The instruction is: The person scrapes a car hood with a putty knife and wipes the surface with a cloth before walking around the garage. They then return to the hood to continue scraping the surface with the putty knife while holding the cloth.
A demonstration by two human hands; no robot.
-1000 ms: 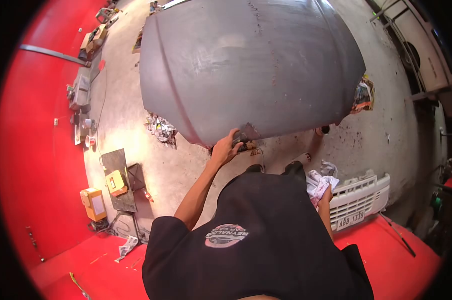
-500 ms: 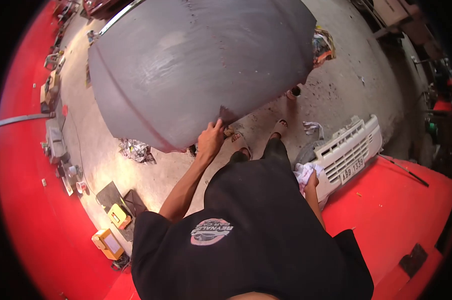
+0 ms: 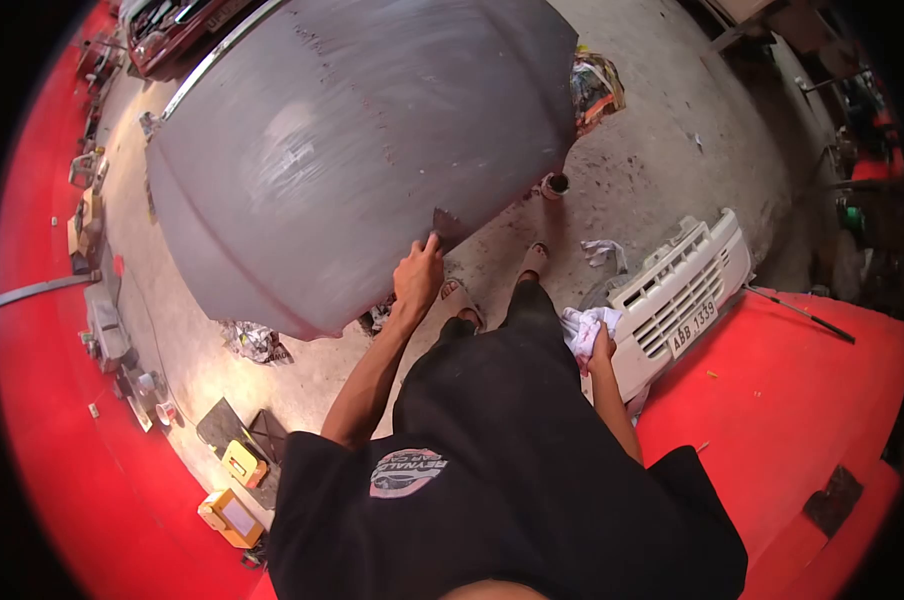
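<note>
A: What is the big grey thing?

B: A hood (image 3: 362,150), off its car and propped over the concrete floor (image 3: 662,170). It is a broad, gently domed panel in matt grey, with a raised crease along its left side. The surface looks dull and rubbed, with paler scuffed patches near the middle and a line of small dark specks running down from the top.

A: And the hands?

B: The left hand (image 3: 418,278) is at the hood's near edge, fingers curled round a scraper (image 3: 444,224) whose flat, dark blade lies against the grey surface. The right hand (image 3: 602,345) hangs low by the hip, closed on a crumpled white rag (image 3: 580,327).

A: What lies around?

B: Just right of the rag is a white grille (image 3: 672,290), plastic and slatted, with a number plate on it. A small round can (image 3: 555,185) stands on the floor by the hood's right corner, and crumpled paper (image 3: 254,342) lies under its near edge. Two yellow boxes (image 3: 230,515) sit lower left. Red panels (image 3: 812,400) curve round both sides.
</note>
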